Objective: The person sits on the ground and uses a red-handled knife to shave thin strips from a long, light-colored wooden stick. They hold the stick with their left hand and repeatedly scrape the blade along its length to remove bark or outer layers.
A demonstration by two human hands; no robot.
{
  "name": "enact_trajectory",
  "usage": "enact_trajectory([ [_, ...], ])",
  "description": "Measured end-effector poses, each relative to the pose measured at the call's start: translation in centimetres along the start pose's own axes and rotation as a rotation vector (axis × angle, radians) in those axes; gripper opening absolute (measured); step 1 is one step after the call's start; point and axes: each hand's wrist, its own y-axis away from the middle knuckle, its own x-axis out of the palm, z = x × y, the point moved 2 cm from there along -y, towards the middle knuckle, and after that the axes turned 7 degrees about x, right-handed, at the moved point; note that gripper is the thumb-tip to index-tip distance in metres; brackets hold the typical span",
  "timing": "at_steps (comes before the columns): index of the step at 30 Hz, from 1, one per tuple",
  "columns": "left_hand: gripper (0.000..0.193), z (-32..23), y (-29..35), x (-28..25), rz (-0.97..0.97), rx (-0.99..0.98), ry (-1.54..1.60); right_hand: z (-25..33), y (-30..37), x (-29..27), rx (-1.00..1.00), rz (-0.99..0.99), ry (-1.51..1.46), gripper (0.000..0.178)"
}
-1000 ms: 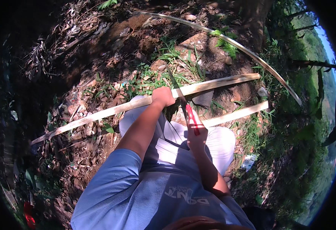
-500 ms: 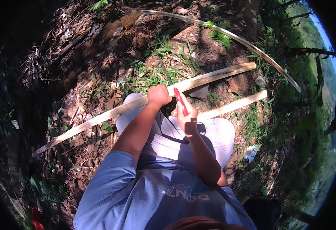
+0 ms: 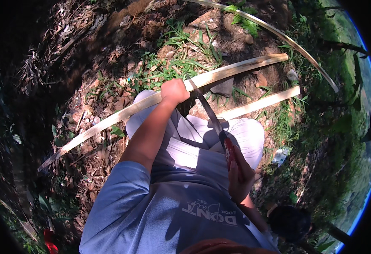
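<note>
A long pale split-wood strip (image 3: 109, 125) slants across in front of my knees, its right end raised to the far right. My left hand (image 3: 175, 92) is closed around it near the middle. In my right hand (image 3: 241, 180), close to my right side, is the red handle of a handsaw (image 3: 213, 116). Its dark, narrow blade reaches away from me and crosses the strip just right of my left fist. Blade teeth are too small to make out. Part of the handle is hidden by my right fingers.
A second pale strip (image 3: 261, 103) lies beyond my right knee. Farther off, a long thin strip (image 3: 284, 38) curves over the ground. A dark stone (image 3: 222, 86) sits under the raised wood. Grass, dry leaves and stones cover the soil. Something red (image 3: 50, 241) shows at lower left.
My right hand has drawn the saw handle back from beside the strip toward my body, baring the blade. My left hand keeps its hold on the wood. The view has shifted slightly.
</note>
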Motion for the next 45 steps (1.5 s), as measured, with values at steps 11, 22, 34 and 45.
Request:
enact_trajectory([
  [11, 0.062, 0.0, -0.2, -1.3, 0.090, -0.012, 0.046, -2.4, -22.1, 15.5, -0.332, -0.030, -0.161, 0.043],
  [22, 0.048, 2.2, -2.5, -0.7, 0.328, -0.019, 0.145, -4.7, -9.6, 6.6, -0.151, 0.029, 0.085, 0.041],
  [34, 0.040, 0.6, -0.6, -0.8, 0.143, -0.020, 0.072, -2.5, -10.4, 6.3, -0.053, 0.006, 0.017, 0.040],
  [45, 0.047, 1.9, -3.1, -0.6, 0.275, -0.008, 0.139, -1.3, -22.4, 15.3, -0.332, -0.042, -0.131, 0.042],
])
